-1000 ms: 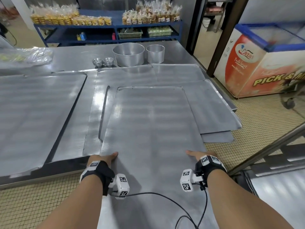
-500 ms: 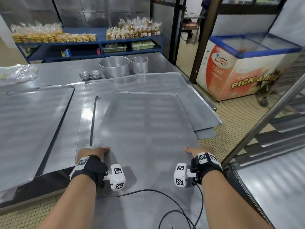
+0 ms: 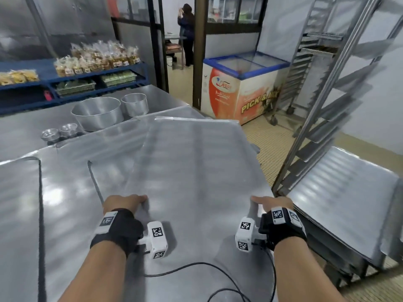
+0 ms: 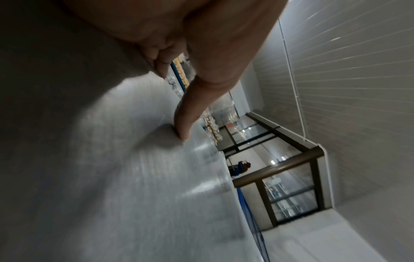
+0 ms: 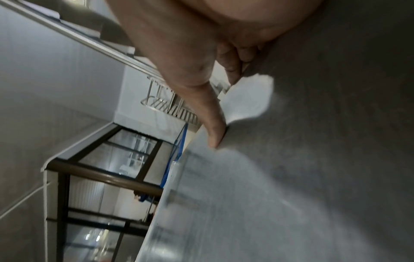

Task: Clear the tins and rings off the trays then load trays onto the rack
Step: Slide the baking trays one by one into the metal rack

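Observation:
A large flat metal tray [image 3: 196, 171] is held up off the table between both hands, its far end swung toward the right. My left hand [image 3: 124, 202] grips its left edge, thumb on top [image 4: 183, 124] and fingers curled under. My right hand [image 3: 272, 202] grips the right edge the same way, thumb [image 5: 212, 131] pressed on the top face. The tall metal rack [image 3: 327, 101] stands at the right, with trays [image 3: 344, 192] loaded on its low rails. Two big round tins [image 3: 98, 113] and small tins [image 3: 58, 131] sit on the table behind.
More flat trays [image 3: 65, 203] lie on the steel table to the left. A chest freezer [image 3: 242, 90] stands ahead beside a brown post. A second rack [image 3: 305, 62] is by the far wall. A person [image 3: 187, 33] stands in the doorway. Blue shelves [image 3: 72, 83] hold bagged goods.
The tray has come up off the stack and swung to the right toward the rack, both hands keeping their grip. My view has turned right with it.

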The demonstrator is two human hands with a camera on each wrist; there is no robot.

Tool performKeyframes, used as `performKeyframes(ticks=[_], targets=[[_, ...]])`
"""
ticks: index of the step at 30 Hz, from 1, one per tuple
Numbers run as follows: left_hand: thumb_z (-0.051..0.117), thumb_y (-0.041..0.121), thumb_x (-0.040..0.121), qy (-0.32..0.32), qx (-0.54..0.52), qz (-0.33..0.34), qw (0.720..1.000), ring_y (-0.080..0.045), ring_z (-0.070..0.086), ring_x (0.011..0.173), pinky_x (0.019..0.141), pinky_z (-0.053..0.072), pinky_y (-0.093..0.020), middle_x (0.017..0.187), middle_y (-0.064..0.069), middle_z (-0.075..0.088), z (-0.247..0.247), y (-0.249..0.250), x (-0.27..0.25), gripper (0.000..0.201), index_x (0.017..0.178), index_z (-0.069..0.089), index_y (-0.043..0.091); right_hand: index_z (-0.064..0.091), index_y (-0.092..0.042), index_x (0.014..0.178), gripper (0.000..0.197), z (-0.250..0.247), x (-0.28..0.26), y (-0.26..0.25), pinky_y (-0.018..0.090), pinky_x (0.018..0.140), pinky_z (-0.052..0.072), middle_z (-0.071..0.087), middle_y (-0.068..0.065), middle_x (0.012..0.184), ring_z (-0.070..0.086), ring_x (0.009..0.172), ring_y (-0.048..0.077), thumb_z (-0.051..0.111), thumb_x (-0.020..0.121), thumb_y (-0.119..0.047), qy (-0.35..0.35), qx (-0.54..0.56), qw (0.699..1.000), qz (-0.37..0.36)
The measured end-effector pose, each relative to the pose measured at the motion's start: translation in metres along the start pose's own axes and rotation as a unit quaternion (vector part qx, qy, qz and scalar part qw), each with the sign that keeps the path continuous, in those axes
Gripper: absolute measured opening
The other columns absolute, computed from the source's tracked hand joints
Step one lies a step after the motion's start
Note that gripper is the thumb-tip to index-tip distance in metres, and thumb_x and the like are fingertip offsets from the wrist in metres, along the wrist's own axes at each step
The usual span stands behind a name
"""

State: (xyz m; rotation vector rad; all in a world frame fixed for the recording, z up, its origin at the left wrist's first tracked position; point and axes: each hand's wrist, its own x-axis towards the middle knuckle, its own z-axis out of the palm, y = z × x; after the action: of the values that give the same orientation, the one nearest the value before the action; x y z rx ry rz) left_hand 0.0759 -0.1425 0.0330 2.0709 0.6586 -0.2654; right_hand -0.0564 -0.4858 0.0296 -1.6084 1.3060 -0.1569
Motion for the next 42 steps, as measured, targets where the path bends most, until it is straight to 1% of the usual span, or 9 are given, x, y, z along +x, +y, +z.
performKeyframes(ticks=[5,10,14,20,24,30,35,39,42], targets=[[0.086,0.026,0.074,-0.058,0.017,0.054,0.997,-0.033,0.057,0.083,0.073,0.043,-0.038,0.100,-0.021,0.064,-0.011,0.002,0.005,0.054,0.107,0.062,-0.009,0.067,0.006,0.100,0.060,-0.012,-0.047,0.030,0.036,0.068,0.053,0.070,0.016,0.085,0.066,0.075,0.030,0.092,0.057,-0.027,0.081,0.046,0.994,0.049],[0.085,0.024,0.074,-0.097,0.031,0.103,0.989,-0.040,0.066,0.105,0.077,0.046,-0.039,0.112,-0.027,0.068,-0.007,-0.004,-0.009,0.053,0.108,0.066,-0.011,0.063,0.008,0.081,0.038,-0.032,-0.089,0.068,0.035,0.067,0.056,0.070,0.016,0.077,0.066,0.068,0.029,0.089,0.062,-0.012,0.131,0.100,0.982,0.088],[0.086,0.037,0.071,-0.142,0.064,0.102,0.983,-0.039,0.064,0.108,0.084,0.049,-0.033,0.121,-0.022,0.065,0.005,-0.008,-0.025,0.064,0.118,0.066,-0.001,0.061,0.008,0.087,0.046,-0.055,-0.116,0.091,0.038,0.077,0.057,0.069,0.016,0.089,0.067,0.083,0.034,0.089,0.063,-0.018,0.144,0.121,0.976,0.108],[0.087,0.026,0.070,-0.187,0.062,0.107,0.975,-0.042,0.066,0.099,0.091,0.055,-0.047,0.111,-0.025,0.068,0.017,-0.016,-0.064,0.059,0.113,0.062,-0.007,0.058,0.011,0.116,0.057,-0.093,-0.150,0.125,0.032,0.078,0.048,0.065,0.021,0.112,0.063,0.098,0.037,0.086,0.071,-0.012,0.204,0.173,0.955,0.125],[0.089,0.022,0.068,-0.206,0.070,0.129,0.967,-0.039,0.068,0.098,0.093,0.054,-0.046,0.106,-0.022,0.071,0.024,-0.028,-0.092,0.052,0.106,0.066,-0.006,0.059,0.011,0.110,0.056,-0.115,-0.169,0.155,0.030,0.066,0.051,0.065,0.015,0.092,0.062,0.076,0.030,0.088,0.067,-0.012,0.209,0.191,0.951,0.127],[0.087,0.017,0.073,-0.228,0.088,0.158,0.957,-0.034,0.067,0.096,0.085,0.051,-0.036,0.104,-0.018,0.069,0.029,-0.045,-0.139,0.038,0.098,0.066,-0.003,0.055,0.005,0.090,0.035,-0.153,-0.205,0.191,0.033,0.067,0.046,0.062,0.016,0.088,0.057,0.080,0.033,0.084,0.073,-0.006,0.219,0.201,0.944,0.141],[0.085,0.020,0.075,-0.244,0.124,0.174,0.946,-0.036,0.066,0.098,0.085,0.051,-0.037,0.110,-0.022,0.068,0.036,-0.060,-0.175,0.045,0.106,0.064,-0.006,0.057,0.008,0.093,0.033,-0.177,-0.233,0.219,0.029,0.053,0.040,0.050,0.007,0.064,0.049,0.056,0.023,0.082,0.075,-0.005,0.240,0.208,0.938,0.143],[0.086,0.016,0.075,-0.244,0.135,0.190,0.941,-0.038,0.065,0.103,0.087,0.052,-0.036,0.113,-0.022,0.068,0.045,-0.063,-0.192,0.043,0.105,0.064,-0.005,0.057,0.014,0.110,0.043,-0.187,-0.243,0.233,0.033,0.062,0.048,0.054,0.008,0.063,0.053,0.056,0.023,0.080,0.077,-0.003,0.227,0.219,0.936,0.154],[0.084,0.018,0.077,-0.248,0.157,0.189,0.937,-0.040,0.062,0.110,0.088,0.048,-0.038,0.122,-0.025,0.064,0.055,-0.058,-0.201,0.055,0.117,0.060,-0.011,0.056,0.014,0.120,0.051,-0.192,-0.240,0.240,0.028,0.052,0.044,0.060,0.009,0.064,0.055,0.056,0.022,0.080,0.078,-0.004,0.213,0.233,0.934,0.167]])
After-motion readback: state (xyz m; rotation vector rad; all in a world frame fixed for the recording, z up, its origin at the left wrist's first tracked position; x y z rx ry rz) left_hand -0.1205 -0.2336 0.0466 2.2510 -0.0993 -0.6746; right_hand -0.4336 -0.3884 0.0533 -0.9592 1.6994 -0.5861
